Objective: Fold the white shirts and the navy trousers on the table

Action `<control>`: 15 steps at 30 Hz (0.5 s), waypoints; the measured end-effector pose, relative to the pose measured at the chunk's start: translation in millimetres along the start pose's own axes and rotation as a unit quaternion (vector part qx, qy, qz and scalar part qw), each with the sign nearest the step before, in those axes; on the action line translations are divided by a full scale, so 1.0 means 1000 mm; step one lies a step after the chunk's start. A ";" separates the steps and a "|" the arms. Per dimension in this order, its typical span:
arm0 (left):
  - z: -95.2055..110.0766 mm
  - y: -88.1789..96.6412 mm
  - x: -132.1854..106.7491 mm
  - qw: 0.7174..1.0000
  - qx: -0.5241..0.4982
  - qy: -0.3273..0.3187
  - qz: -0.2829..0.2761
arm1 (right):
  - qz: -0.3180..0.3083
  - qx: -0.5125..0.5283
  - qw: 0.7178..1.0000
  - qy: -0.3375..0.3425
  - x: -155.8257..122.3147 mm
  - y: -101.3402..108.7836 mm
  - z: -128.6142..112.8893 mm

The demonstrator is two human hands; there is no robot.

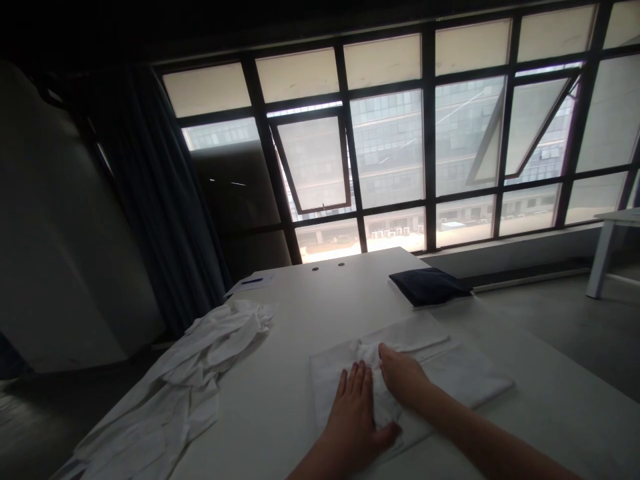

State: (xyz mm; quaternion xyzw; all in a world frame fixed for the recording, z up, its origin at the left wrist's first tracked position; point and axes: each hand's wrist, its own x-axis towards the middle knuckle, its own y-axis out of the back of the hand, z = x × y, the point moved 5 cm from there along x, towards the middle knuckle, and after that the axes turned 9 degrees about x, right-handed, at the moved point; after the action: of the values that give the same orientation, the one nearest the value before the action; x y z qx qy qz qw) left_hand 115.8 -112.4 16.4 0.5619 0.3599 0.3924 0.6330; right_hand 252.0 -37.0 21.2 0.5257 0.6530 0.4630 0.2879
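Observation:
A folded white garment (450, 373) lies flat on the white table (280, 400) in front of me. My left hand (355, 410) rests on its near part, palm down, fingers stretched out together. Just right of it, my right hand (400, 373) is closed on a bunched bit of the white cloth (364, 352) near the garment's middle. Both forearms come in from the bottom edge.
A heap of crumpled white garments (200, 373) trails along the table's left edge. A folded dark cloth on a white sheet (430, 285) sits at the far right of the table. A paper with a pen (250, 283) lies at the far left. Large windows stand behind.

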 end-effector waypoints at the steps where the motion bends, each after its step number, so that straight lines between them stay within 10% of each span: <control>1: 0.000 0.000 0.000 1.000 0.002 0.003 0.002 | 0.001 -0.003 1.000 0.005 -0.001 -0.004 0.000; 11: -0.001 0.003 -0.001 1.000 0.017 0.012 0.000 | 0.049 -0.032 0.998 0.003 -0.005 -0.001 0.001; 15: -0.004 0.000 0.001 0.999 0.029 0.040 0.002 | 0.120 0.033 0.985 0.119 -0.012 0.006 -0.023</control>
State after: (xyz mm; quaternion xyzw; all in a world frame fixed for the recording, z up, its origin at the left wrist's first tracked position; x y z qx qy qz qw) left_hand 112.2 -109.7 15.7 0.5648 0.3953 0.4049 0.6007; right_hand 238.4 -55.1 35.0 0.5508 0.6294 0.5318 0.1330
